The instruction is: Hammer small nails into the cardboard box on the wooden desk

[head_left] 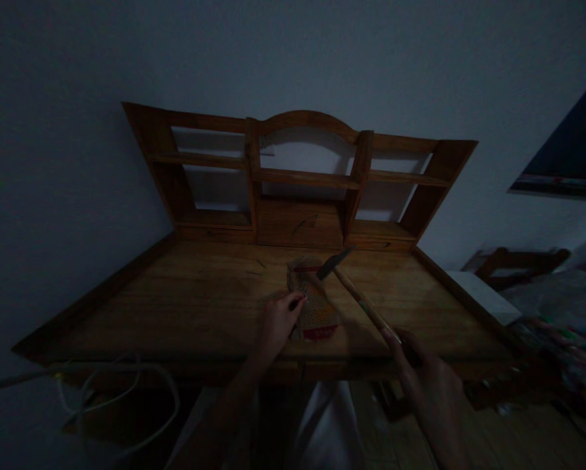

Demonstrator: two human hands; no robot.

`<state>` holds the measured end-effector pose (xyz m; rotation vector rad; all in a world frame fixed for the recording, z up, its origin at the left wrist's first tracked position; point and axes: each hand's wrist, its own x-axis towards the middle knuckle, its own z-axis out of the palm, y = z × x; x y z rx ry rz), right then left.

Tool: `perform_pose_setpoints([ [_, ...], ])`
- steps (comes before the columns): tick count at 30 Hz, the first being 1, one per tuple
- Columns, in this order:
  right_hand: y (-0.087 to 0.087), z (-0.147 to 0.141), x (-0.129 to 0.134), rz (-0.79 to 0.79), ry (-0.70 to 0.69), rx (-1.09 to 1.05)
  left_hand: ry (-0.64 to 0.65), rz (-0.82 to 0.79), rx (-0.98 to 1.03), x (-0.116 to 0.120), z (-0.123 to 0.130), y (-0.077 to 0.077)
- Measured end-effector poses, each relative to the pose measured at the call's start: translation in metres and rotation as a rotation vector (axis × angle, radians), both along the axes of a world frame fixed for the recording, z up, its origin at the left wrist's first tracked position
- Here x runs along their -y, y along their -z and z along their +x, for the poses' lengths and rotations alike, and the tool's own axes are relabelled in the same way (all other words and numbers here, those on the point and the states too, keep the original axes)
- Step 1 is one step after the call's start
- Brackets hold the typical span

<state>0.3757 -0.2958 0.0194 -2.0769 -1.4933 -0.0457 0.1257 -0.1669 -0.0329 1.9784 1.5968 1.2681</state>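
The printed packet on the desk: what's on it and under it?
The left hand reaches over the packet, pinching something too small to name. Dark marks along its left side are too dim to identify. Desktop shows around it; whatever lies directly beneath is covered.

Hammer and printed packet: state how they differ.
The hammer is long and slim; the printed packet is broader. The hammer has a wooden handle; the printed packet shows red and yellow. The right hand grips the hammer; the printed packet lies on the desk.
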Motion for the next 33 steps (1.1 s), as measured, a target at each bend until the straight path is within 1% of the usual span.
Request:
perform_pose_setpoints([
  [6, -0.007, 0.000, 0.005, 0.000, -0.003, 0.059, 0.024, 0.004, 0.003, 0.000, 0.000, -0.002],
  [9, -0.007, -0.001, 0.008, -0.005, -0.004, 0.152, 0.020, 0.015, -0.010, 0.000, 0.001, -0.002],
  [14, -0.004, -0.005, 0.010, 0.054, -0.089, 0.310, 0.010, -0.018, -0.025, -0.001, 0.000, -0.003],
  [22, -0.009, -0.011, 0.014, 0.190, -0.090, 0.305, 0.048, 0.007, -0.014, -0.001, 0.001, -0.004],
  [26, -0.005, -0.016, 0.019, 0.154, -0.151, 0.430, 0.044, -0.006, -0.034, 0.000, 0.001, -0.009],
  [29, -0.002, -0.020, 0.022, 0.139, -0.161, 0.529, 0.036, -0.031, -0.055, 0.002, 0.000, -0.010],
  [33, -0.003, -0.020, 0.023, 0.184, -0.173, 0.492, 0.028, -0.046, -0.014, 0.003, 0.000, -0.008],
])
